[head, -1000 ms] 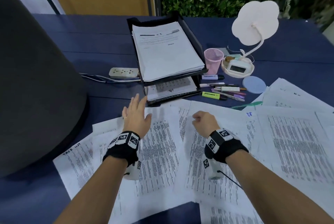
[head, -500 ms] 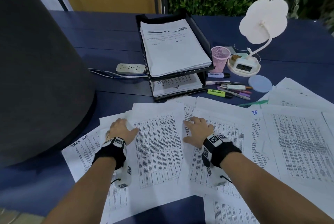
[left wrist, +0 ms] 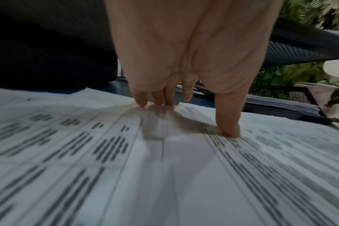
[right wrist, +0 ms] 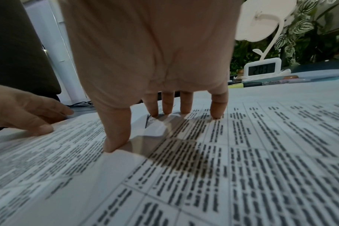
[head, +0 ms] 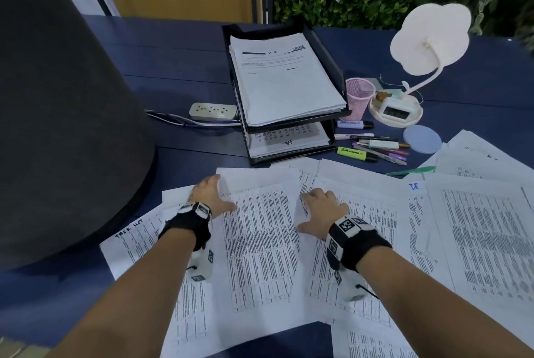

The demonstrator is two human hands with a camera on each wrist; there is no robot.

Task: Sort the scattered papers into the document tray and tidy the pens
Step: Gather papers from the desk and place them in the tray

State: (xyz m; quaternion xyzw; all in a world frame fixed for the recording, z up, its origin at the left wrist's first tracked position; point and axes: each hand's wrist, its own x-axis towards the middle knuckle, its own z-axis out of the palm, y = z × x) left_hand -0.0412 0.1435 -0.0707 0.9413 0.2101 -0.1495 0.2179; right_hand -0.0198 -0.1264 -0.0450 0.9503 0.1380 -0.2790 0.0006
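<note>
Printed sheets (head: 260, 227) lie scattered and overlapping on the near half of the dark blue table. My left hand (head: 221, 193) presses its fingertips on the top left corner of the middle sheet (left wrist: 164, 160), thumb (left wrist: 230, 133) down on the print. On that sheet's right edge my right hand (head: 306, 211) is spread, with the thumb (right wrist: 114, 145) and fingers pressing the paper (right wrist: 242, 152). Neither hand holds anything. A black two-tier document tray (head: 329, 57) stands beyond, a paper stack (head: 283, 83) in its top tier. Several pens and highlighters (head: 375, 149) lie loose to the tray's right.
A big dark grey object (head: 57, 126) fills the left. A power strip (head: 213, 111) lies left of the tray. A pink mesh cup (head: 359, 94), a white lamp with a clock (head: 396, 110) and a blue coaster (head: 422, 138) stand right of it. More sheets (head: 485, 227) cover the right.
My left hand has drawn back from the sheet's far end to its left corner. My right hand has uncurled from a fist and now lies spread on the paper.
</note>
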